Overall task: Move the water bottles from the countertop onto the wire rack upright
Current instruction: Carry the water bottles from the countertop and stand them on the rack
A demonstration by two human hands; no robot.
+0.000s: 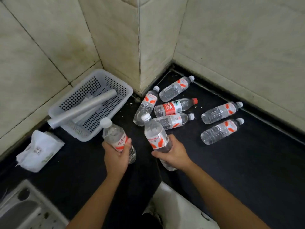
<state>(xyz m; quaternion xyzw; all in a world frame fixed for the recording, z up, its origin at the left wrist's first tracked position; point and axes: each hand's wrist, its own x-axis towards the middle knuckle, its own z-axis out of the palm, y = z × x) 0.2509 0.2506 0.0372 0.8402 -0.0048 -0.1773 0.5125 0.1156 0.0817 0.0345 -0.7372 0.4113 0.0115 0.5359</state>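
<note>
My left hand [116,157] grips a clear water bottle [113,134] with a white cap and an orange-and-white label, held above the black countertop [247,162]. My right hand [175,154] grips a second such bottle [156,134], cap pointing up and away. Several more bottles lie on their sides near the wall corner; one [175,107] has a red cap and red label, and two others [221,111] [221,131] lie farther right. No wire rack is in view.
A white perforated plastic basket [115,81] holding a grey roll [82,109] stands at the back left. A white tissue pack [39,151] lies left of my hands. A metal sink edge [24,210] shows at bottom left. Tiled walls close the back.
</note>
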